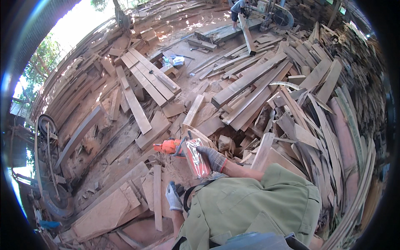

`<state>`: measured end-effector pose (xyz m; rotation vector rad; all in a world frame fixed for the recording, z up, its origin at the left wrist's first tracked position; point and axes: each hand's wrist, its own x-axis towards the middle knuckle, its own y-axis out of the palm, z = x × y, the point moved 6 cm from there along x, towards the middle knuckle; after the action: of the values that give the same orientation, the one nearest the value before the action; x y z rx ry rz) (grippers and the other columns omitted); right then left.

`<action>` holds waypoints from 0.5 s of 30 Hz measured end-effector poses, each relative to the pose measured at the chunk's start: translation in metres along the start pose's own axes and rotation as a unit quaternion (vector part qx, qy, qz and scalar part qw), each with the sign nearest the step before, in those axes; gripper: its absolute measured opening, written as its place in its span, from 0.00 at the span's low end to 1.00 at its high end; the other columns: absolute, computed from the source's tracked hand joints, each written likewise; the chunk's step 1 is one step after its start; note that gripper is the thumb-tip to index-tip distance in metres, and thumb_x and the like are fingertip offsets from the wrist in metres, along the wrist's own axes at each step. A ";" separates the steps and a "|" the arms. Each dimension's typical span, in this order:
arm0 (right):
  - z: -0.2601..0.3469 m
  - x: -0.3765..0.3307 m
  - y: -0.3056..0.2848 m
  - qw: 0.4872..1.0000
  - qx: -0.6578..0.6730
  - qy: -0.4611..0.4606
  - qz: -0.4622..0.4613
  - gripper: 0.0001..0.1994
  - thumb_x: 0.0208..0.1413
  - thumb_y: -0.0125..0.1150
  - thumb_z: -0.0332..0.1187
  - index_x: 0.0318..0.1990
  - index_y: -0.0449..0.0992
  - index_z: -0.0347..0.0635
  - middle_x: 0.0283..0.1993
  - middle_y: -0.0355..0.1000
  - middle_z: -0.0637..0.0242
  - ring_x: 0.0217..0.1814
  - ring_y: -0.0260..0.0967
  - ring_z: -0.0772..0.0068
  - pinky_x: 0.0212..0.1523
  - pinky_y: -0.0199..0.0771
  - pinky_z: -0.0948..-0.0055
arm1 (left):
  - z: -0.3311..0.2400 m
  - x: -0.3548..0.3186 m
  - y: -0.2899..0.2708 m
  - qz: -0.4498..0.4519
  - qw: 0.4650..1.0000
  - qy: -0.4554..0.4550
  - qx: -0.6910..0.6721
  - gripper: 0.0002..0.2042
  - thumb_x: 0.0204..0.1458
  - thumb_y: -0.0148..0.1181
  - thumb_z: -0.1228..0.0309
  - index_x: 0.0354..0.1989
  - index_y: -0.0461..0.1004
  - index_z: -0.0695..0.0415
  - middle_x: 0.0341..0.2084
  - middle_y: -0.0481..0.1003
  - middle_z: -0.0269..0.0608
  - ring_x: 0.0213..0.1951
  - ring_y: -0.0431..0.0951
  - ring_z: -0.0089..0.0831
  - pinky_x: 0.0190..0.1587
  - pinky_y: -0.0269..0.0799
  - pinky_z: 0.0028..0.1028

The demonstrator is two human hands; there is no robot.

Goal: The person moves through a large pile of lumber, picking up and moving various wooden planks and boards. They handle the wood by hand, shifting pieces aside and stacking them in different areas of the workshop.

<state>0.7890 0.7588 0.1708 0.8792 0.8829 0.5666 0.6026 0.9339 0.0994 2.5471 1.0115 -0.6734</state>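
My right hand (213, 158), in a grey knit glove, is closed on the right side of a block-like piece with a red face and white streaks (197, 158). The piece is tilted in front of my body, and its exact kind is unclear. Beyond it lies an orange chainsaw (168, 146), its dark handle partly hidden behind the piece. Lower and to the left is my left hand (174, 196), in a grey glove with a dark palm. Its fingers look loosely apart with nothing in them, close to my waist and beside a narrow upright board (157, 197).
Sawn planks (152, 78) are stacked ahead to the left. Thick beams (250, 79) and a large heap of offcut slabs (333, 137) fill the right. A wheeled band-saw frame (54, 166) stands at far left. At the back, another person (238, 10) stands by a leaning board (246, 35).
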 end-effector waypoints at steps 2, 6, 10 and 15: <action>0.009 -0.004 0.007 0.999 0.018 -0.011 0.030 0.17 0.62 0.51 0.40 0.53 0.69 0.39 0.45 0.75 0.62 0.43 0.76 0.69 0.45 0.78 0.70 | 0.053 0.012 -0.048 -0.013 0.997 -0.025 0.073 0.18 0.57 0.55 0.54 0.40 0.69 0.59 0.29 0.74 0.43 0.27 0.77 0.29 0.27 0.74 0.30; 0.021 -0.009 0.009 0.999 0.026 -0.029 0.036 0.17 0.61 0.53 0.39 0.53 0.70 0.39 0.46 0.76 0.62 0.42 0.76 0.68 0.45 0.79 0.68 | 0.156 -0.009 -0.130 0.102 0.628 0.254 0.728 0.09 0.51 0.55 0.63 0.31 0.70 0.55 0.26 0.74 0.49 0.28 0.77 0.43 0.27 0.70 0.41; 0.032 -0.013 -0.004 0.998 0.042 -0.039 -0.038 0.16 0.60 0.55 0.40 0.51 0.71 0.41 0.45 0.76 0.61 0.41 0.77 0.67 0.44 0.80 0.66 | 0.258 -0.010 -0.184 0.104 0.716 0.123 0.680 0.09 0.50 0.55 0.63 0.31 0.70 0.55 0.26 0.74 0.50 0.29 0.76 0.45 0.29 0.70 0.42; 0.029 -0.024 -0.013 0.995 0.062 -0.051 -0.051 0.17 0.60 0.55 0.39 0.53 0.69 0.41 0.45 0.76 0.59 0.41 0.77 0.64 0.44 0.81 0.63 | 0.303 -0.001 -0.197 0.104 0.734 0.121 0.661 0.09 0.49 0.55 0.63 0.30 0.70 0.55 0.26 0.74 0.50 0.30 0.76 0.47 0.30 0.70 0.42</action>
<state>0.8016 0.7216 0.1795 0.9618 0.8717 0.3790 0.3705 0.9348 -0.1770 3.9381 0.1469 -1.3509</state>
